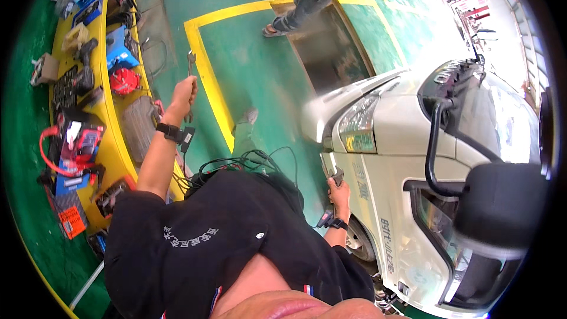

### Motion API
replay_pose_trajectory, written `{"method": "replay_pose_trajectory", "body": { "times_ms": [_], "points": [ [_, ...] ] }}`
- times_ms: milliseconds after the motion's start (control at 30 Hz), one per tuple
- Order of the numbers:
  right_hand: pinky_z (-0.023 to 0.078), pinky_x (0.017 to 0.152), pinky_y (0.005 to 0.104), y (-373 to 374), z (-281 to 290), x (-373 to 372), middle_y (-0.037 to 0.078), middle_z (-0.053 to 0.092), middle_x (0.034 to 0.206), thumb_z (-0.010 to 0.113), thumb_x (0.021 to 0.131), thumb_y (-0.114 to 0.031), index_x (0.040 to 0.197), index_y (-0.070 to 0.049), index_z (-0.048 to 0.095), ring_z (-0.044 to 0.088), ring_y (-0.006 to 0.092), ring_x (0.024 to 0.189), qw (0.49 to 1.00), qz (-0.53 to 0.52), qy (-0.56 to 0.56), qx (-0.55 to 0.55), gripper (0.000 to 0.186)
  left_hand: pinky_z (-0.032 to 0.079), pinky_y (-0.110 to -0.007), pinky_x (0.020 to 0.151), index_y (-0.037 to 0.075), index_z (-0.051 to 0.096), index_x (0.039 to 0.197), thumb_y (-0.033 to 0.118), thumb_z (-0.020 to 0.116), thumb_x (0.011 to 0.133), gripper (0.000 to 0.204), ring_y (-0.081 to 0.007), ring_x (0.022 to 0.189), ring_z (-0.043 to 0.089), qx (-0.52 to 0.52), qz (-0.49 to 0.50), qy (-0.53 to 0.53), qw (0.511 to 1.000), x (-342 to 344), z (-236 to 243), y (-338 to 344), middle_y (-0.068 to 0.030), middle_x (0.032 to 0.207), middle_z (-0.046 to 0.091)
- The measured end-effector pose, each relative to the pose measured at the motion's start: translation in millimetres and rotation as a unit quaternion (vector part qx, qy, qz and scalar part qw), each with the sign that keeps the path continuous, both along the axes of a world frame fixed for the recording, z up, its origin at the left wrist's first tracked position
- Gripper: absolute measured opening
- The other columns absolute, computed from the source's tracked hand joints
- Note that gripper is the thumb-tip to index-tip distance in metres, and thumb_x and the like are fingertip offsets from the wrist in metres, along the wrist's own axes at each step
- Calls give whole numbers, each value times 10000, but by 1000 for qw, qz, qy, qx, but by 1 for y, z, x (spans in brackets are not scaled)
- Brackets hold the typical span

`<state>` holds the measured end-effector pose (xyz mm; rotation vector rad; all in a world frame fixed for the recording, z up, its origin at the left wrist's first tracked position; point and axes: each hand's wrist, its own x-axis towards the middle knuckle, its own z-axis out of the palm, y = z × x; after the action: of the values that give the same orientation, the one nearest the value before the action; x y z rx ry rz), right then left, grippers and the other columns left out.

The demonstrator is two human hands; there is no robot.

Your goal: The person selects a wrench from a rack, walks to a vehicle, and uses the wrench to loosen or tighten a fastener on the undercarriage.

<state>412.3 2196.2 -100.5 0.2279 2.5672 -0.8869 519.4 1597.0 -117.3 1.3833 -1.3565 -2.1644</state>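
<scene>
My left hand (185,95) is closed around the middle of a metal open-end wrench (191,65). Its jaw points up and away from me, and the other end shows below my fist. Beside that hand runs the yellow workbench (131,127) on the left. My right hand (338,195) grips a short dark wrench (337,175) with a thick jawed head; most of its handle is hidden in my fingers. That hand is close to the front side of a white truck cab (369,183). A band with a small box is on each wrist.
A cordless drill (87,59), a red round tool (124,81) and a blue box (122,47) lie on the bench. Black cables (236,159) hang in front of me. Another person (310,0) stands by a floor pit (331,50). A mirror (499,204) juts from the cab.
</scene>
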Motion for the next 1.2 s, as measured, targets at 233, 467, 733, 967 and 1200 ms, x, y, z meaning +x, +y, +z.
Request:
{"method": "replay_pose_trajectory", "body": {
  "times_ms": [233,467,733,967,1200],
  "points": [
    [402,397,300,-122,-40,-139,54,573,568,682,847,-342,850,-7,626,526,139,431,1000,6,-14,-10,340,293,-281,438,147,507,708,398,519,876,303,-108,467,381,42,11,-73,996,-55,-18,-121,17,589,467],
    [477,530,327,-218,-16,-260,89,617,628,681,825,-418,840,2,624,602,169,544,997,33,-66,-12,424,329,-308,479,122,522,833,333,422,919,248,-147,531,425,156,114,-29,981,-96,-52,-230,0,649,478],
    [454,473,317,-232,-86,-287,84,601,607,719,794,-423,792,6,613,570,162,486,997,12,-3,74,442,320,-311,506,72,478,801,182,408,887,156,-165,565,386,289,215,-40,932,-190,-123,-336,-24,670,438],
    [388,374,300,-343,-24,-331,49,544,553,731,810,-376,783,-9,602,494,135,406,973,-206,-102,26,390,306,-306,510,71,437,746,109,401,836,104,-164,543,355,272,162,-26,948,-363,-123,-436,-30,645,401],
    [419,398,319,-388,-36,-343,66,576,573,710,816,-395,795,-1,641,519,161,416,947,-288,-142,24,401,308,-292,476,96,487,773,159,397,869,146,-142,524,389,229,-24,-49,972,-564,-72,-477,4,618,431]
  ]
}}
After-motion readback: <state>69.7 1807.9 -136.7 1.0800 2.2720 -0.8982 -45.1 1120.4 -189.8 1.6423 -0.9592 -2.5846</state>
